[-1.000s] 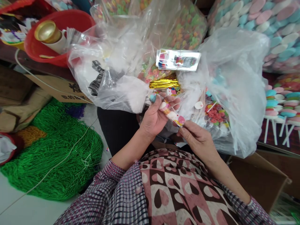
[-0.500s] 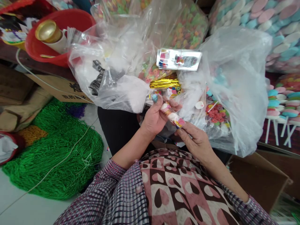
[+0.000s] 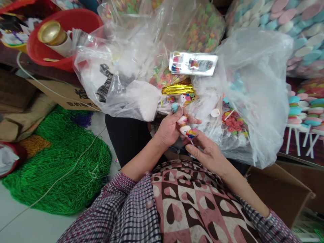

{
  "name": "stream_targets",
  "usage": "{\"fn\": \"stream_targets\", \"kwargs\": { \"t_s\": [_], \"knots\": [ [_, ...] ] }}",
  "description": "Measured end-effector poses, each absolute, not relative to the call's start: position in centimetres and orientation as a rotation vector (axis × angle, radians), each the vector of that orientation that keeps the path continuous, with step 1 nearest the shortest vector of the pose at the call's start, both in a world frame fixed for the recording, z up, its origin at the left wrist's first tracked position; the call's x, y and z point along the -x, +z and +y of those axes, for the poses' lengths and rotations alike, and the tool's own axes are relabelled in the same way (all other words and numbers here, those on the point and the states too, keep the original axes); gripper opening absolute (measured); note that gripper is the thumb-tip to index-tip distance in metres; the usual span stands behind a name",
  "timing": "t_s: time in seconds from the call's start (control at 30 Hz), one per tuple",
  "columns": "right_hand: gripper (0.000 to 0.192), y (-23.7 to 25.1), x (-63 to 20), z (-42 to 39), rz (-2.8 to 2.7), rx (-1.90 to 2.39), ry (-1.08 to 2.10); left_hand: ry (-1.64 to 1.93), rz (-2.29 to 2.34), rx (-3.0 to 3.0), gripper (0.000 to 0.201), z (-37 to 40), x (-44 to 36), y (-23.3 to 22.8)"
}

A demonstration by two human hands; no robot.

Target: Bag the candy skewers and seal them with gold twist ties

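Fingers of the left hand [image 3: 169, 130] curl around a slim, glossy candy packet [image 3: 186, 127] of crinkly printed film; the right hand [image 3: 206, 152] pinches its lower end between thumb and forefinger. Both meet just below the gold foil strips [image 3: 177, 89], among soft, rumpled clear plastic bags [image 3: 253, 84].

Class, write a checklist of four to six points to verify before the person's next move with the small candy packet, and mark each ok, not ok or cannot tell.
1. Left hand has a grip on the small printed candy packet: ok.
2. Right hand touches the packet's lower end: ok.
3. Packet already tied shut: cannot tell.
4. Bundle of gold foil twist ties lies within reach, just above the hands: ok.
5. Clear plastic bag of coloured ring candies stays open beside the right hand: ok.
6. Red plastic basin stands away from both hands: ok.
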State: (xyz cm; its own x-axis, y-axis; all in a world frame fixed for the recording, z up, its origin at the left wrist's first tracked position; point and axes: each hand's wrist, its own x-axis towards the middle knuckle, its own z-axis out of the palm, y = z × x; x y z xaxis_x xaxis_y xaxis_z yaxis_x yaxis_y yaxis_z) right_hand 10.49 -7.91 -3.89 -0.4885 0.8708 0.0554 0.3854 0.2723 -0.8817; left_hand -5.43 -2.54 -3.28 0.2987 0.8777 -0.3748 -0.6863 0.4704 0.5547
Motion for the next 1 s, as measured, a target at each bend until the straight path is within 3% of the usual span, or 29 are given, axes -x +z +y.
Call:
{"fn": "stream_targets", "kwargs": {
  "t_s": [0.1, 0.33, 0.6, 1.0],
  "knots": [
    [0.037, -4.0, -10.6, -7.7, -2.036, 1.132, 1.302, 1.029, 0.737, -0.351, 0.035, -2.6, 5.4, -3.5],
    [0.048, -4.7, -9.0, -6.1, -1.999, 1.146, 1.266, 1.085, 0.783, -0.371, 0.035, -2.7, 5.5, -4.3],
    [0.021, -2.7, -10.6, -7.8, -1.783, 1.253, 1.114, 1.280, 0.775, -0.187, 0.033, -2.3, 6.0, -3.5],
    [0.017, -3.2, -8.9, -6.8, -1.813, 1.378, 0.602, 1.246, 0.691, -0.166, 0.030, -2.7, 4.8, -3.1]
  ]
}}
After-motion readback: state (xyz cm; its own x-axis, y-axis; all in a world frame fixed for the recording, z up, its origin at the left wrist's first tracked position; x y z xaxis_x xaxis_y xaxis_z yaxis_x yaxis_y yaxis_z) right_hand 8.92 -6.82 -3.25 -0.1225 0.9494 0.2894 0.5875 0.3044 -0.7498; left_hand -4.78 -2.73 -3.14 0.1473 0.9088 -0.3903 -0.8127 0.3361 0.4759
